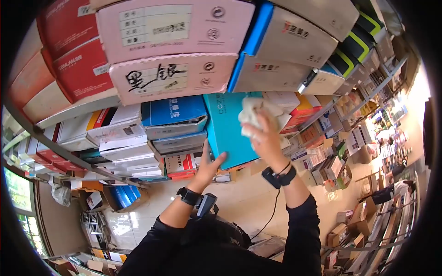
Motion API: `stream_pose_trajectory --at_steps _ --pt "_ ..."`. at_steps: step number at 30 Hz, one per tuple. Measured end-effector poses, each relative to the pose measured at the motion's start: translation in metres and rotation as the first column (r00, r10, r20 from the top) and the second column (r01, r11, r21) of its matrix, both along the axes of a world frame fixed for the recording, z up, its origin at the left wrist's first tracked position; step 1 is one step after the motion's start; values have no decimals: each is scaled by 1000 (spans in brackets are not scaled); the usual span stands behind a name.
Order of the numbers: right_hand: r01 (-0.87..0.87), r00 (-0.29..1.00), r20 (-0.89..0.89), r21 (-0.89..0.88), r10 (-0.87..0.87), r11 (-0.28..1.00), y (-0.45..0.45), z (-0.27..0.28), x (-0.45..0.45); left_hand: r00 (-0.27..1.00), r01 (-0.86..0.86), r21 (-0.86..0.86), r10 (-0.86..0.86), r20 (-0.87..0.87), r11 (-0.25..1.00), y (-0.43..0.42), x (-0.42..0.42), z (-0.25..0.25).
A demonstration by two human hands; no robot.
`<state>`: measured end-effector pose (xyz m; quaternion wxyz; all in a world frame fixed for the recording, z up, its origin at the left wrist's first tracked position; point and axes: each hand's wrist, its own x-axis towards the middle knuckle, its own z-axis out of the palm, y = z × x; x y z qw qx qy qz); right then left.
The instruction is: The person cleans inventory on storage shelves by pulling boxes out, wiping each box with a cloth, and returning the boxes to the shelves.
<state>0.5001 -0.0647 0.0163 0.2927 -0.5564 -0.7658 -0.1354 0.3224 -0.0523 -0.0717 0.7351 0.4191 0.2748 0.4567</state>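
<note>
A teal box (227, 135) sticks out from the shelf row in front of me. My left hand (209, 166) grips its near left corner, with the thumb on the teal face and the fingers along the left side. My right hand (266, 140) is closed on a crumpled white cloth (258, 112), pressed against the right part of the box. Part of the box's face is hidden under the cloth and hand. To the left of the teal box sits a blue-lidded box (174, 112).
Pink boxes (175, 76) and grey boxes (276, 73) are stacked on the shelf above. A metal shelf rail (78, 110) runs at the left. Cartons (361, 216) stand on the floor at the right. A cable (271, 214) hangs from my right wrist.
</note>
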Motion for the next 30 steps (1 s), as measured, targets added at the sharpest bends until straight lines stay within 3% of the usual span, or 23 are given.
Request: stream_pose_trajectory --at_steps 2,3,5,6,8,10,13,14,16,18,19,20,21,23,24,26,28,29,30 --pt "-36 981 -193 -93 18 995 6 8 0 1000 -28 16 28 -8 999 -2 2 0" --pt "-40 980 -196 -99 19 994 1 3 -7 998 -48 46 49 -27 998 -2 2 1" --pt "-324 937 94 -135 338 936 -13 -14 -32 999 -8 36 6 51 999 2 -1 -22" --pt "-361 897 203 -171 392 917 -29 -1 -57 991 34 33 -38 131 999 6 -3 -25" --pt "-322 915 200 -165 351 932 -20 -5 -52 993 1 66 -9 120 998 6 -6 -32" --pt "-191 948 256 -27 191 981 4 -3 -30 999 -32 105 34 -17 994 0 -7 -11" --pt "-15 997 -80 -181 0 983 40 35 -6 999 -36 101 38 -21 994 -2 -6 -8" --pt "-115 981 -169 -114 95 987 48 41 -3 999 -30 120 34 -30 992 -2 -6 -8" --pt "-129 988 -122 -302 96 944 43 33 -16 999 -40 102 41 -10 994 -4 -4 -11" --pt "-371 900 174 -175 399 912 29 13 -35 999 -54 96 53 15 994 -2 -4 -12" --pt "-428 878 107 -262 467 865 15 18 -53 998 -50 71 46 46 996 -2 -4 -12" --pt "-364 884 187 -302 429 881 20 15 -49 997 -41 43 38 74 998 -3 -4 -13" --pt "-327 916 147 -268 374 906 30 15 -41 995 -26 10 25 92 1000 -5 -6 -14" --pt "-157 984 44 -218 170 963 56 30 -23 998 -32 19 31 45 999 -6 -7 -14" --pt "-112 988 -126 -232 85 966 71 34 -8 999 -43 28 43 8 999 -6 -6 -14" --pt "-28 993 -119 -297 -8 954 91 33 18 999 -50 -13 50 17 999 -8 -6 -7" --pt "4 991 -108 -544 -75 839 86 54 2 998 -57 -51 59 34 997 -9 -6 -4" --pt "-219 919 -393 -512 0 831 75 40 -9 997 -64 -73 67 42 995 -10 -5 -6" --pt "-366 929 -145 -219 341 904 71 24 -21 996 -71 -96 77 52 993 -11 -3 -6"
